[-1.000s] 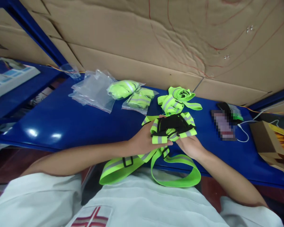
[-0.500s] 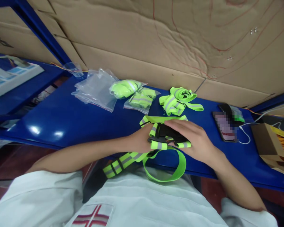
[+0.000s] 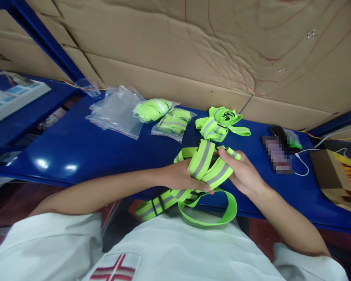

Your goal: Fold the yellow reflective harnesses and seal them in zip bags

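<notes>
The reflective strap bundle [image 3: 206, 168], neon yellow with grey bands, was held above the near edge of the blue tabletop [image 3: 76, 148], its loose loops hanging toward the person's lap. The left hand [image 3: 178, 177] gripped it from below, fingers closed around the folds. The right hand [image 3: 244, 173] pinched the bundle's right side, fingers partly curled. Beyond lay another rolled strap [image 3: 219, 123], two bagged straps [image 3: 163, 115], empty plastic bags [image 3: 115, 111] and a phone [image 3: 276, 154].
</notes>
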